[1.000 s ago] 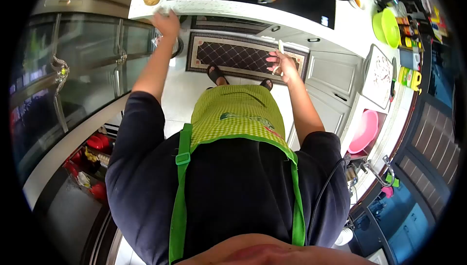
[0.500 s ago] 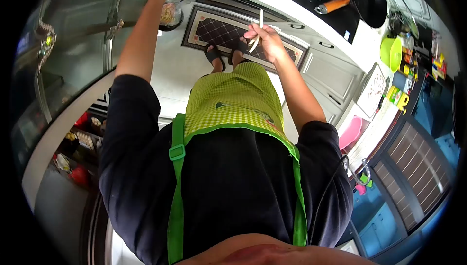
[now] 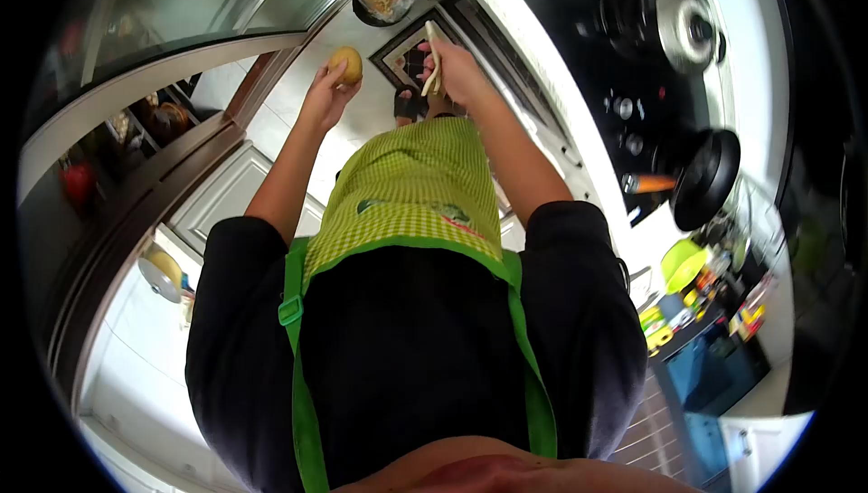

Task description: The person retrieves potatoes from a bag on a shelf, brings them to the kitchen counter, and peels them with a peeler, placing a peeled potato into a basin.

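Item (image 3: 345,65), tan, roundish, is resting clasped in left hand (image 3: 328,95); pale slender implement (image 3: 435,68) is sitting gripped in right hand (image 3: 459,70), opposite; hands are standing apart.

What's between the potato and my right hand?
Nothing solid in the gap between the potato and your right hand; the head view shows only pale floor and patterned mat beyond it.

left hand (image 3: 331,102) partly hides round object (image 3: 345,62)
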A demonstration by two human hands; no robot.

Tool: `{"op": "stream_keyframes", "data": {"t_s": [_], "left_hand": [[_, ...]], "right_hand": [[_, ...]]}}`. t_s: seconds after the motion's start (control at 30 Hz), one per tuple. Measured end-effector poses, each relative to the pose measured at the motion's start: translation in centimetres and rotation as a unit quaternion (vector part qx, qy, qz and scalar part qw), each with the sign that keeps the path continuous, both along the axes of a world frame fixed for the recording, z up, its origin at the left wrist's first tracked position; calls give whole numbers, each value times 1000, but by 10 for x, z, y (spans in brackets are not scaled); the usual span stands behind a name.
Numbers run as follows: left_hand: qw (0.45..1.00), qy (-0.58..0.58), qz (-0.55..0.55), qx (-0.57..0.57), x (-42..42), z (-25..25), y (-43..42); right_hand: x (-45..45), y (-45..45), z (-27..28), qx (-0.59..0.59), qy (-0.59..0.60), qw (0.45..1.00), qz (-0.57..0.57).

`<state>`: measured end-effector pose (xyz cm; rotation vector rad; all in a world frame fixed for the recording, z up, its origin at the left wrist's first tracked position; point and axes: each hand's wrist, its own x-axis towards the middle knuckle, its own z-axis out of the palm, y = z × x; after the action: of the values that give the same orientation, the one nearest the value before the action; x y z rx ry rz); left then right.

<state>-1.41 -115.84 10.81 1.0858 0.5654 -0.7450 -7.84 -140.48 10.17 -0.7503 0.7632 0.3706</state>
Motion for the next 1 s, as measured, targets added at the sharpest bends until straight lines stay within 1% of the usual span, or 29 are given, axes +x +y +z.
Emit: {"op": "stream_keyframes", "data": {"t_s": [0.07,0.13,0.17,0.23,0.3,0.37,0.43,0.5,0.53,0.57,0.63,0.7,0.77,0.8,0.83,0.9,0.93,0.97,1.0], "left_hand": [[1000,2,18,-11,6,-4,-2],[999,1,28,-21,15,-20,-6],[999,-1,38,-35,19,-32,-9],[998,-1,49,-51,27,-53,-17],[991,27,91,-96,32,-74,-23],[988,45,94,-116,43,-96,-28],[986,33,60,-153,58,-123,-31],[984,19,46,-173,70,-154,-31],[985,8,32,-172,80,-167,-34],[985,0,17,-169,89,-181,-35],[986,-21,-6,-168,110,-206,-38],[976,-20,-16,-216,127,-238,-39],[975,-25,-18,-221,142,-271,-43],[969,-29,-33,-243,150,-284,-44],[962,-33,-48,-265,158,-297,-45],[963,-40,-40,-264,169,-320,-47],[970,-50,-44,-236,173,-330,-48],[976,-57,-46,-207,176,-339,-46],[972,-64,-55,-220,177,-347,-47]], "right_hand": [[18,5,-15,5,-37,999,25],[33,8,-33,12,-56,998,26],[38,10,-42,13,-53,998,31],[53,12,-52,-37,-26,999,25],[64,10,-65,-53,-20,998,29],[79,7,-87,-42,-52,997,-30],[100,7,-104,-68,-48,996,-41],[117,8,-120,-71,-72,991,-86],[128,12,-137,-70,-112,986,-99],[138,16,-153,-73,-116,986,-99],[162,22,-181,-58,-165,974,-143],[183,29,-211,-69,-192,967,-153],[202,33,-227,-49,-226,957,-174],[212,36,-240,-38,-254,950,-178],[220,40,-254,-39,-257,949,-179],[234,45,-277,-87,-283,942,-155],[240,44,-287,-130,-294,939,-120],[243,44,-296,-131,-293,940,-119],[245,40,-304,-158,-299,936,-102]]}}
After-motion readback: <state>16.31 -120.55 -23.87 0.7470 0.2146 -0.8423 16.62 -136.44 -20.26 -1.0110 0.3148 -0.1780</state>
